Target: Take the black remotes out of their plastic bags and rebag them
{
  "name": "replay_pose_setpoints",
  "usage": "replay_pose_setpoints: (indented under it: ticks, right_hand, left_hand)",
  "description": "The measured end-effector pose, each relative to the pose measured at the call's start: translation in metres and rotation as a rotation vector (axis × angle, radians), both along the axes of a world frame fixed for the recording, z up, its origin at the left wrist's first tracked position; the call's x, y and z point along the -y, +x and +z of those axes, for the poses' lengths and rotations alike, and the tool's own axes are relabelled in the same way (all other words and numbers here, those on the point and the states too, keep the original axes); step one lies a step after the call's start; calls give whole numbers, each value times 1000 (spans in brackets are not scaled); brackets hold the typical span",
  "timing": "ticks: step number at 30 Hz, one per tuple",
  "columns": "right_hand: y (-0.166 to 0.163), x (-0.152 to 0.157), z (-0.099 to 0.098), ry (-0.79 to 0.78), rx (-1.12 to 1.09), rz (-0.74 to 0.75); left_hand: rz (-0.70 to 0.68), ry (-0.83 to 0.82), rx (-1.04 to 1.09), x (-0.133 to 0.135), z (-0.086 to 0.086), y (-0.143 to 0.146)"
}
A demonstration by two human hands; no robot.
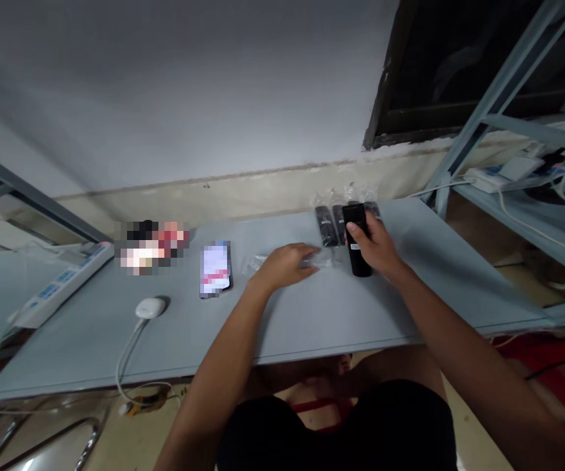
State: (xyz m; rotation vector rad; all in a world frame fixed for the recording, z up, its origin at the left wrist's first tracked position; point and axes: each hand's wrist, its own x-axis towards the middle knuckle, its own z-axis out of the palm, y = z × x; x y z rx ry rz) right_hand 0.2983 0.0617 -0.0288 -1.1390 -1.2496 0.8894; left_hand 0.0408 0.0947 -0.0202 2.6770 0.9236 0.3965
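Head view: black device [358, 258], long axis toward wall [214, 98], slightly leftward, right grip [379, 246] around it, left grip [286, 265] unclenched.

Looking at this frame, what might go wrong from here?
1. The right hand holds the black device close to the bagged ones; a careless swing might knock them.
2. The charger has its cable drooping over the table's front edge; a snag could drag it off.
3. The clear plastic at the left hand looks flimsy and might slip.
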Motion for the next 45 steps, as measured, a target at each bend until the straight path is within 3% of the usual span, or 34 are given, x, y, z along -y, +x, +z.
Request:
replay_pose_setpoints:
  ticks: [6,13,15,19,24,28,32,36,38,41,45]
  right_hand:
    - [-8,-8,7,-82,49,132]
    - [-30,-28,10,99,924,26]
    - [-40,-34,9,87,1098,-73]
    - [-47,-46,8,-46,1277,-127]
    - [-37,-52,8,-194,1282,-167]
    - [-24,-52,5,-206,1263,-205]
    - [-15,-52,2,-142,1216,-222]
    - [-9,-44,8,63,1015,-237]
    - [-7,-36,13,103,896,-121]
    - [-5,-23,19,-27,713,158]
    - [-7,-11,18,-55,569,394]
  left_hand:
    - [7,6,-15,2,2,0]
    - [16,-14,13,1,2,3]
    - [21,-25,17,1,3,3]
    - [19,-27,42,1,5,2]
    - [9,10,21,1,3,1]
    - [15,39,28,-1,-1,1]
    - [51,73,42,-3,-4,1]
    - [51,123,66,-1,-6,5]
    - [59,177,182,1,-5,8]
    - [113,285,405,3,0,12]
    - [4,434,291,4,6,13]
